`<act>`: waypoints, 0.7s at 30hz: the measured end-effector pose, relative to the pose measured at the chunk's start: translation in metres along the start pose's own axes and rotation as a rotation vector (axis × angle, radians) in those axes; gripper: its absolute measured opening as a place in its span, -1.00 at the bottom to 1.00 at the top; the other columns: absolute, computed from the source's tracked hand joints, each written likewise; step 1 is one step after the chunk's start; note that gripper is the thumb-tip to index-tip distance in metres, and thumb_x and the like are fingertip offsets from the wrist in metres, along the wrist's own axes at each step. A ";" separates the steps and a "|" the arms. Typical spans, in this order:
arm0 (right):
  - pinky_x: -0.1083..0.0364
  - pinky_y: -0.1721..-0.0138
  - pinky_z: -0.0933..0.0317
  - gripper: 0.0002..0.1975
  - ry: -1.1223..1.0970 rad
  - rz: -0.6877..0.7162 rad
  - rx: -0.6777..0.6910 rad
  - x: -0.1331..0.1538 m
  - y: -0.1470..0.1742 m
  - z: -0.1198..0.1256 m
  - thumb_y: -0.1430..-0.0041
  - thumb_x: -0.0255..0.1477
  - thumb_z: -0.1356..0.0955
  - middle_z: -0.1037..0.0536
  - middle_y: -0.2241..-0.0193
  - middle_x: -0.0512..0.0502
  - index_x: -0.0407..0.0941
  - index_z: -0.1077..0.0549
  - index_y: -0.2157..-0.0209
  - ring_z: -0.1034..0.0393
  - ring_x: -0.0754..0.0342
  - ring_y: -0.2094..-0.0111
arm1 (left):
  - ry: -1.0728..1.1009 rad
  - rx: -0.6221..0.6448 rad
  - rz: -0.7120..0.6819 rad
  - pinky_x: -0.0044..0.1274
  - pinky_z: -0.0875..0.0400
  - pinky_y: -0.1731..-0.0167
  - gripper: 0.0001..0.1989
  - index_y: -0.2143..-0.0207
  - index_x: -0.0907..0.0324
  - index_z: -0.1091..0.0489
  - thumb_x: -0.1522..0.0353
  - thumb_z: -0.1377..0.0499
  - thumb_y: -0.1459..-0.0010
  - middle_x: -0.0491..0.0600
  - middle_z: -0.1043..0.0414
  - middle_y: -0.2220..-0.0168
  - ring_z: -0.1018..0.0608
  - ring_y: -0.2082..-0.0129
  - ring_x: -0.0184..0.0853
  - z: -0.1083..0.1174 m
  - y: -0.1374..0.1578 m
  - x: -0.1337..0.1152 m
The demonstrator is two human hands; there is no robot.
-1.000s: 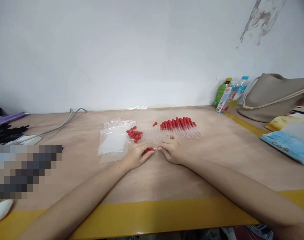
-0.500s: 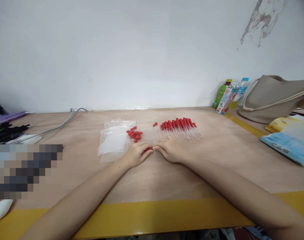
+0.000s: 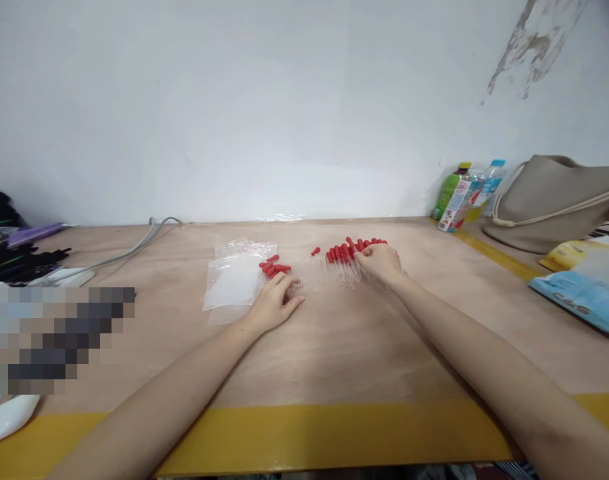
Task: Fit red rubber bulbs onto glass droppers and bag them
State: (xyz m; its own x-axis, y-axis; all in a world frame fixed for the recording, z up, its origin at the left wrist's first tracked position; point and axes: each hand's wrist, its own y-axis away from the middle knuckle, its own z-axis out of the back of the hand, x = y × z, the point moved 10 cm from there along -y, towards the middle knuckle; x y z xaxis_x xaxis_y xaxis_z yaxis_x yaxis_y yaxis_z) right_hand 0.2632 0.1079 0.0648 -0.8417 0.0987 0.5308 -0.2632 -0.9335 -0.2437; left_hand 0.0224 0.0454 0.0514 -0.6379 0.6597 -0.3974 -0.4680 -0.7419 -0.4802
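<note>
Loose red caps [image 3: 273,266] lay just beyond left hand [image 3: 275,303], fingers spread, empty. Right hand [image 3: 381,261] curled over dropper row [image 3: 347,257]; grip unclear.

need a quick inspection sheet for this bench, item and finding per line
surface: plywood table, yellow tape along the near edge
job's things: row of red-capped droppers; loose red caps; clear tubes, faint; clear zip bags
clutter: drink bottles, beige bag, blue pack at right; dark items at left
grippers: left hand by the loose red caps; right hand on the droppers, grasp unclear
cables: grey cable at rear left
surroundings: white wall, peeling patch upper right
</note>
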 end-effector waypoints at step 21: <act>-0.04 0.23 0.08 -0.75 0.383 0.592 -0.044 0.108 -0.011 -0.062 -0.07 -0.48 -0.26 -0.44 0.21 -0.19 0.02 -0.50 0.26 -0.19 -0.07 0.16 | 0.015 -0.014 -0.030 -0.54 -0.36 0.44 -0.86 0.32 0.21 -0.36 0.34 -0.11 -0.07 -0.05 -0.24 0.38 -0.39 0.45 -0.41 -0.002 0.000 0.000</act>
State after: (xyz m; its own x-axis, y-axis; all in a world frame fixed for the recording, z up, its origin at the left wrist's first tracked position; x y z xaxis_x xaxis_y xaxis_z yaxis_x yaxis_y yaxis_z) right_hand 0.1457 0.1499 0.0748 -0.9539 -0.2992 -0.0223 0.2781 -0.8539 -0.4399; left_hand 0.0237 0.0456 0.0496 -0.6145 0.6834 -0.3940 -0.4782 -0.7200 -0.5030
